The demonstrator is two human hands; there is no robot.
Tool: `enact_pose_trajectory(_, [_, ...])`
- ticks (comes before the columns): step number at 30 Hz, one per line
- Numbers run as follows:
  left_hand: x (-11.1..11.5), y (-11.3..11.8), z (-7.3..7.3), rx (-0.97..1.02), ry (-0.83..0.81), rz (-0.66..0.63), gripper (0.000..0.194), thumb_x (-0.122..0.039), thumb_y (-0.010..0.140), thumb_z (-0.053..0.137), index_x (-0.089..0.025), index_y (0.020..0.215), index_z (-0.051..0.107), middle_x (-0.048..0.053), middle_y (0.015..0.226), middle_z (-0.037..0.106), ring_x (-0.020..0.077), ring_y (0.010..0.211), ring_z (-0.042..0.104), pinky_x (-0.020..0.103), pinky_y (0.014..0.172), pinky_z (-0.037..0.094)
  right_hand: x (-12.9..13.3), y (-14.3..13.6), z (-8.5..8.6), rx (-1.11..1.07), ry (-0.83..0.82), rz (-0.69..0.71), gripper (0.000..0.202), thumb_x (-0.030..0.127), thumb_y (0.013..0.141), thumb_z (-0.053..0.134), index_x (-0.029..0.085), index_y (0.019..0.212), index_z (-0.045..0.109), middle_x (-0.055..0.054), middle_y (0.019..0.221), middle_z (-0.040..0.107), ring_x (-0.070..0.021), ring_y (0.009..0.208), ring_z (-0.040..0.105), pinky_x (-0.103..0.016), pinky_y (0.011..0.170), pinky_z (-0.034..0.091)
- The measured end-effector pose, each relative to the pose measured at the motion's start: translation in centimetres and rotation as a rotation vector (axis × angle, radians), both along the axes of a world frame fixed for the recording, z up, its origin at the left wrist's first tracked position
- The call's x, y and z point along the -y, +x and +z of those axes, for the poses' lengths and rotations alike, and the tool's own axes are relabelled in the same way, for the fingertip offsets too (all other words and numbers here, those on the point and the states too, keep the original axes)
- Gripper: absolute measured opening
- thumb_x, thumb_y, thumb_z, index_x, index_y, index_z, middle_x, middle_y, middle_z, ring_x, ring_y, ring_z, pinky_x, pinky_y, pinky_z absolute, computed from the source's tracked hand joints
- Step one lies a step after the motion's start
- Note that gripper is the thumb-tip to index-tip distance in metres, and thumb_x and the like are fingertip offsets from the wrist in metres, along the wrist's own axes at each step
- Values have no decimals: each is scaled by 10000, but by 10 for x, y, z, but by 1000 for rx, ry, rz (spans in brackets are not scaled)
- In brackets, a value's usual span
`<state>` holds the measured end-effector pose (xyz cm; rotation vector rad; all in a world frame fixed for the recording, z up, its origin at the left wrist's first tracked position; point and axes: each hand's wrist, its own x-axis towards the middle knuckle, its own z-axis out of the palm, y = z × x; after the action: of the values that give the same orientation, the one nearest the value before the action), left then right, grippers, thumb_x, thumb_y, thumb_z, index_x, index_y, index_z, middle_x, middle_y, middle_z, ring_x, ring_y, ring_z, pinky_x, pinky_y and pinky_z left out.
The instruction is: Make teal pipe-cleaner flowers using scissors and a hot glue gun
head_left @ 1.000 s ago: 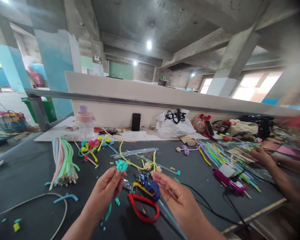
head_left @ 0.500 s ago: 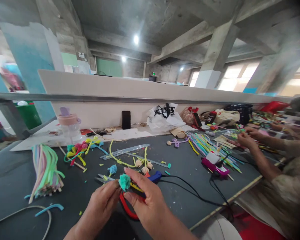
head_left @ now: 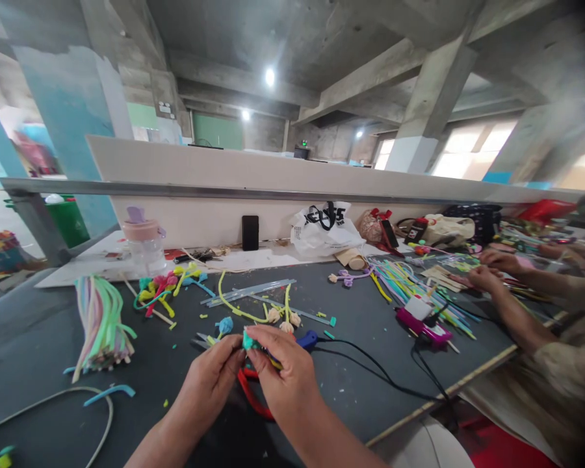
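Note:
A small teal crumpled flower head (head_left: 247, 339) is pinched between both hands, low in the middle of the head view. My left hand (head_left: 209, 374) is closed, its thumb and fingertips against the flower's left side. From the right, my right hand (head_left: 290, 377) grips the same piece with thumb and forefinger, covering much of it. Under the hands lie scissors with a red handle (head_left: 251, 398), blades pointing left. Beyond my right hand shows a corded tool's blue end (head_left: 307, 340). A blue flower head (head_left: 224, 325) and peach flower heads (head_left: 286, 322) lie just behind.
A bundle of pastel strips (head_left: 102, 325) lies left, near coloured flower pieces (head_left: 163, 289) and a clear bottle (head_left: 143, 247). A dark phone (head_left: 250, 233) and white bag (head_left: 324, 231) stand behind. Right are a purple power strip (head_left: 424, 328), cords and a co-worker's hands (head_left: 487, 276).
My right fingers have closed over the teal flower head, which was more exposed before. The view has shifted slightly left, and a green-and-yellow piece now shows at the lower left.

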<state>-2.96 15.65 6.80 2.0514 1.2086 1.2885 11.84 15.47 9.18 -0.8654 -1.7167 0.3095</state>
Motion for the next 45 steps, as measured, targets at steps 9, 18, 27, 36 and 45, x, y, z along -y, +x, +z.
enact_pose_trajectory(9, [0,-4,0,-58,18,-34,212,-258,897,383,-199,759,533,-3,656,548,127,598,507,212,584,415,-4,-2,4,104,-30,-21,277,128,772,575,220,1004,695,-51,942,719,-194,880,653,-324,819,518])
enact_pose_trajectory(18, [0,-6,1,-82,14,-2,233,-264,890,364,-197,742,530,-5,629,524,130,572,472,225,561,392,-5,-8,6,125,18,-21,305,92,761,547,236,984,696,-35,928,722,-174,858,656,-318,825,508])
enact_pose_trajectory(27, [-5,-2,-5,207,-161,-41,204,-328,860,451,-201,816,603,2,694,577,146,648,526,226,625,418,-8,-6,14,282,-83,-67,392,98,754,576,258,1106,639,-49,1043,701,-227,953,650,-467,978,390])
enact_pose_trajectory(36, [-3,-6,-2,461,-433,-237,262,-366,853,494,-167,983,604,-41,630,491,76,504,365,182,466,293,-17,-2,25,184,-362,-24,402,214,787,579,215,1188,597,-64,1009,712,-238,988,642,-428,910,475])
enact_pose_trajectory(45, [-6,-4,1,499,-458,-178,319,-439,830,513,-160,676,524,-60,544,404,62,461,303,178,413,244,-12,-9,26,360,-204,-47,391,147,792,560,201,1178,593,-79,1074,688,-249,1017,628,-549,1041,294])
